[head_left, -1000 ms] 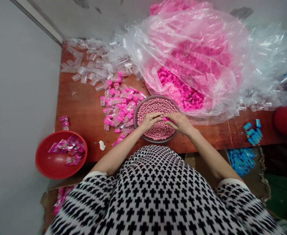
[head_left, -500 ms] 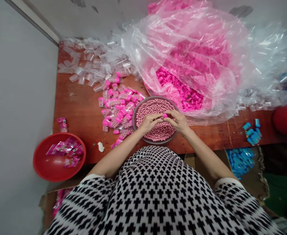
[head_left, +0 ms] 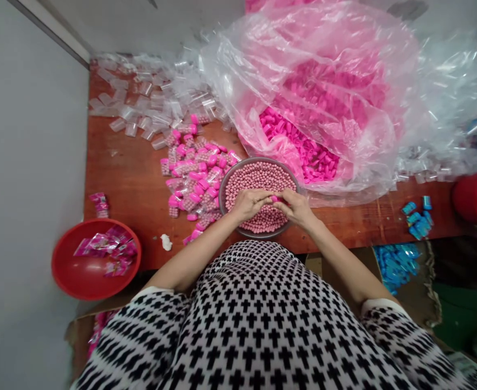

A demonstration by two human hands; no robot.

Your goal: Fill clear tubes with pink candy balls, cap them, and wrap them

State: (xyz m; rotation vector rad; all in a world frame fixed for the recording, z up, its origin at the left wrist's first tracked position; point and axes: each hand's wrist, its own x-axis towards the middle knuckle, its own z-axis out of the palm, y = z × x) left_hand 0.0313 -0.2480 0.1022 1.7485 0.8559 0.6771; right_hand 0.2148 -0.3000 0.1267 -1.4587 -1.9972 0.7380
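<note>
My left hand [head_left: 250, 206] and my right hand [head_left: 297, 207] meet above a grey bowl [head_left: 223, 190] of small pink beads [head_left: 258, 176]. Both are closed, fingertips pinched around a bright pink cap [head_left: 275, 199]. Whatever sits under the cap is hidden by the fingers. Left of the bowl lies a heap of small clear bottles [head_left: 200, 176] with pink caps, filled with pink beads. A large translucent plastic bag [head_left: 238, 81] behind the bowl spills loose pink caps [head_left: 299, 146] from its opening.
Loose clear empty bottles [head_left: 141, 103] spread over the back left of the wooden table [head_left: 116, 162]. A red basin [head_left: 70, 271] with pink packets stands at the left edge. Blue-wrapped pieces [head_left: 419, 219] and a red bucket [head_left: 468, 197] are at the right.
My fingers have drawn closer together around the pink cap, which sits slightly lower and shows less. The view has shifted slightly; the piles look the same.
</note>
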